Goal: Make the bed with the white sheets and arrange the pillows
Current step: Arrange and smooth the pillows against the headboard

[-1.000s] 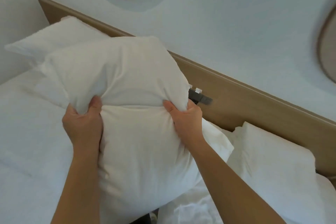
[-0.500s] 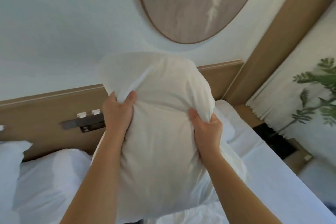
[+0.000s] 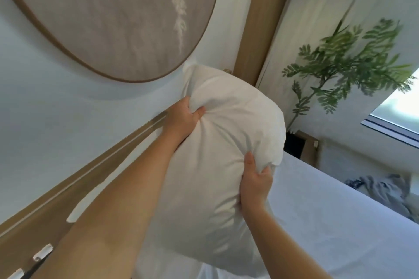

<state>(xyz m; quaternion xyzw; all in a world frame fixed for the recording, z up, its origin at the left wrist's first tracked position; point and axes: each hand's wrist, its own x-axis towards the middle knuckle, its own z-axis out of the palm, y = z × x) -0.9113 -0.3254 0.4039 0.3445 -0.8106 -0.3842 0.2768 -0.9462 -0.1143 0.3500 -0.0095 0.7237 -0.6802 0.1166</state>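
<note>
Both hands grip the white pillow (image 3: 217,176) mid-air above the bed (image 3: 328,222): left hand (image 3: 184,118) pinching its upper edge, right hand (image 3: 255,184) bunching the side.

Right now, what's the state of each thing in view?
pillow: held upright, fabric bunched at both grips.
left hand: grips pillow's left side.
right hand: grips pillow's right edge.
sheet: spread smooth.
grey cloth: crumpled, past the sheet's far edge.
</note>
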